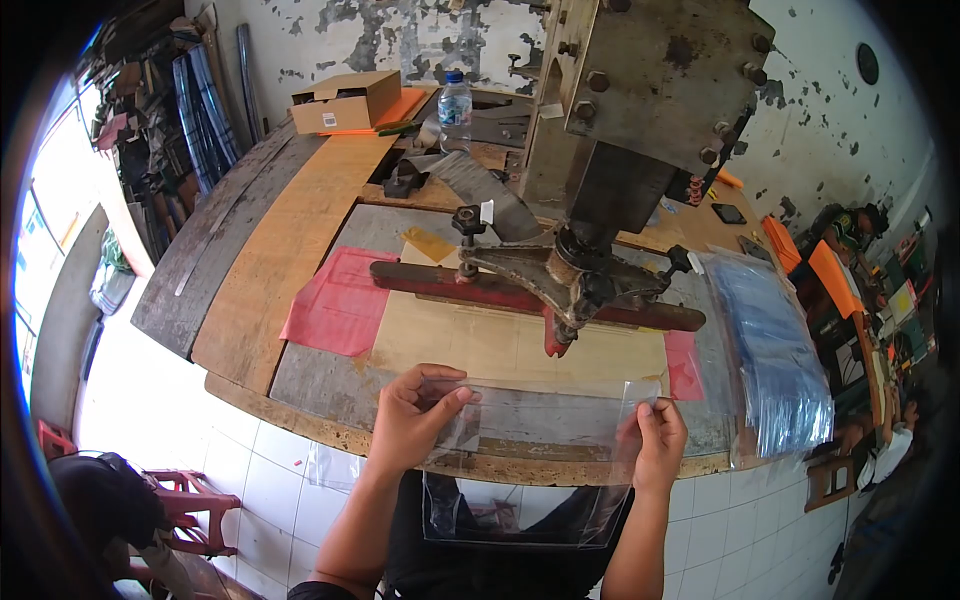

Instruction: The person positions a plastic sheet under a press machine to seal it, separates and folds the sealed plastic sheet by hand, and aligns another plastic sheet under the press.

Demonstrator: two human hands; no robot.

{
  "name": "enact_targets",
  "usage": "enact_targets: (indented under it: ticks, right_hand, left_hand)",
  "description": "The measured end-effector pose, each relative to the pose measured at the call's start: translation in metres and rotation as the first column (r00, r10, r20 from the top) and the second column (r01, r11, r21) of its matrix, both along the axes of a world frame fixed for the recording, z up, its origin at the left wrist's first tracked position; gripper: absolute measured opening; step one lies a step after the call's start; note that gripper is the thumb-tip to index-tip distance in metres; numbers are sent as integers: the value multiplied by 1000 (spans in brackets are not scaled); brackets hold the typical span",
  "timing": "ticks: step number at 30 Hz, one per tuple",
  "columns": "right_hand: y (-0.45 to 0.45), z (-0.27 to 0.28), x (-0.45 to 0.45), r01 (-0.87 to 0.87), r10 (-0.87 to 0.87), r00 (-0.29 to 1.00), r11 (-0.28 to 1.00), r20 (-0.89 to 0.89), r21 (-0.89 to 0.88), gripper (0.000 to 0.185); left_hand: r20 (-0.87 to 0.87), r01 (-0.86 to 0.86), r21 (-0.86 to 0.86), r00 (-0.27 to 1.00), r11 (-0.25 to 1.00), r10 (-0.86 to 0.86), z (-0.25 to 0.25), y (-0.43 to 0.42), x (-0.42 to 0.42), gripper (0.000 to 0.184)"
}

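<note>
A clear plastic sheet [540,430] with folded side strips is stretched between my two hands at the table's front edge, its lower part hanging over my lap. My left hand [415,415] pinches its left upper corner between thumb and fingers. At the right upper corner, my right hand [655,440] grips it the same way. Just beyond the sheet lies a cream board [480,345] with pink sheeting [335,305] at its left. Above the board sits the press's long red-brown bar [430,284], joined to a metal bracket [545,270].
A stack of clear bluish plastic sheets [775,340] lies at the right. Behind are a cardboard box [345,103], a water bottle [455,110] and a phone [729,213]. Other people [862,232] sit at the far right. A red stool [195,510] stands at lower left.
</note>
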State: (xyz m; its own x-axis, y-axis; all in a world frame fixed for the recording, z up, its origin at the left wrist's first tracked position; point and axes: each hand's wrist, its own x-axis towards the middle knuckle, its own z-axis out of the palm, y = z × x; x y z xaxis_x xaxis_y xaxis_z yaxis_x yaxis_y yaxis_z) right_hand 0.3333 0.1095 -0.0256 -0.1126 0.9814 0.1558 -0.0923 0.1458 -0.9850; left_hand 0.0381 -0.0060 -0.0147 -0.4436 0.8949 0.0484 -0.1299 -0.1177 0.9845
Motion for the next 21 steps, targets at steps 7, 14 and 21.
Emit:
enact_targets:
  ticks: [7, 14, 21]
  right_hand:
    - [-1, 1, 1, 4, -4, 1000, 1000, -14, -4, 18]
    - [-2, 1, 0, 4, -3, 999, 1000, -45, 5, 15]
    - [-1, -2, 3, -35, 36, 999, 999, -32, 18, 13]
  left_hand:
    - [-22, 35, -86, 999, 996, -37, 13, -1, 0, 23]
    - [31, 74, -24, 997, 997, -73, 2, 0, -4, 21]
    - [5, -3, 31, 1000, 1000, 3, -2, 1, -2, 16]
